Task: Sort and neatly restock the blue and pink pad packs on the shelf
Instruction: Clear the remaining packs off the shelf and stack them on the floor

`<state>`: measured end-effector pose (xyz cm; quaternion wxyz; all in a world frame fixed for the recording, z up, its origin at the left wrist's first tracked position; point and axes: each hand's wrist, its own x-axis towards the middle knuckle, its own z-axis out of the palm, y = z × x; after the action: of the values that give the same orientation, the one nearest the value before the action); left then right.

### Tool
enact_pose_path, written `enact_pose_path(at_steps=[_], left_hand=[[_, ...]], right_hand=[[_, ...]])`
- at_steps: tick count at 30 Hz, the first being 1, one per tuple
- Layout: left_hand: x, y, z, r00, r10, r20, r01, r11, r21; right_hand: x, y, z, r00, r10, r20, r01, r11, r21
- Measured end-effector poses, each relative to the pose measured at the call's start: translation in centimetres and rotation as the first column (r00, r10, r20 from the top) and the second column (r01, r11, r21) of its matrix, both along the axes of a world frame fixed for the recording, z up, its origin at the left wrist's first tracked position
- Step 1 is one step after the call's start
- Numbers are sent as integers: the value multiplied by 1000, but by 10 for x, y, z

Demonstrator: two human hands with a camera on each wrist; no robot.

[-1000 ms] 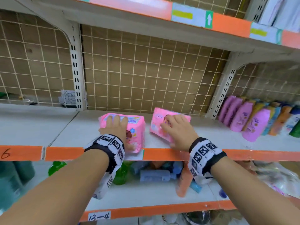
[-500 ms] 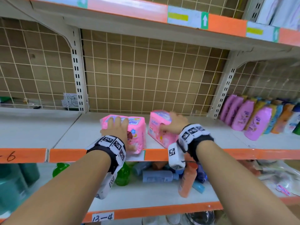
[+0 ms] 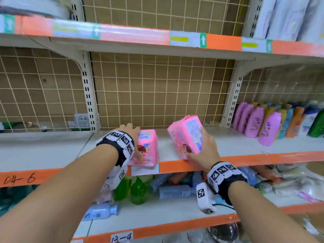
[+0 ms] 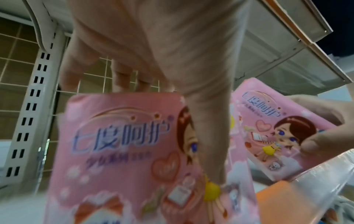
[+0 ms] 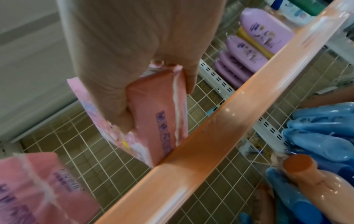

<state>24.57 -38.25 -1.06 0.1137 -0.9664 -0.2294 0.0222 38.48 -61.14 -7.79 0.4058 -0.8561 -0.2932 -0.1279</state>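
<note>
Two pink pad packs are at the front of the middle shelf point(image 3: 245, 144). My left hand point(image 3: 129, 131) grips the left pink pack point(image 3: 147, 148), which stands upright on the shelf; my thumb lies across its printed front point(image 4: 124, 144) and my fingers reach over its top. My right hand point(image 3: 206, 148) grips the right pink pack point(image 3: 185, 135), tilted on its lower corner near the orange shelf edge point(image 5: 229, 113). The thumb presses one face of this pack point(image 5: 159, 115) and the fingers wrap the other. No blue pack is in view.
Purple, pink, orange and green bottles point(image 3: 263, 125) stand in rows at the right of the same shelf. A wire mesh back point(image 3: 157, 92) closes the bay. The shelf below holds green bottles point(image 3: 138, 190) and toppled blue bottles point(image 3: 175, 191).
Both packs lay flat under my hands; now the left one stands on end and the right one is tipped up in my right hand's grip. The head view has tilted upward.
</note>
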Motion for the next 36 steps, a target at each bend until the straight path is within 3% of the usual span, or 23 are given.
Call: enact_pose_path(at_steps=[6,9,11,14,19,24,29,32,36], left_hand=[[11,-24,-3,999,11,-46,-5,991,137],[11,-17,0,995,-74,-65,83,987,141],[8,-10,0,992,-121,-26,122,992,41],[4,-7,-4,987,-150,62,149,989,14],[-4,-1,-16,987,-143,79,131,981,146],[-16,0,-25,990,-136,41,123,966,228],[-13,3,-10,980,-190,61,191,981,-21],[-12,5,-5,972,-198,126,208,975,-74],[-11,0,-8,962,-245,123,225,962,157]], right_hand=[[-32,-14,2,995,-48,83,47,999,22],[-46,-19,0,999,-24,42,30,986,-162],[-53,-18,-1,998,-64,22,67,949,-307],[-60,-13,3,988,-153,-26,131,914,-383],[-79,-4,-5,955,-297,-12,286,928,-238],[-85,-11,-22,961,-272,-49,259,947,-188],[-84,-14,-24,970,-239,-48,222,948,-226],[-84,-11,-21,967,-253,-42,234,938,-258],[-85,-8,-22,964,-265,-25,245,921,-304]])
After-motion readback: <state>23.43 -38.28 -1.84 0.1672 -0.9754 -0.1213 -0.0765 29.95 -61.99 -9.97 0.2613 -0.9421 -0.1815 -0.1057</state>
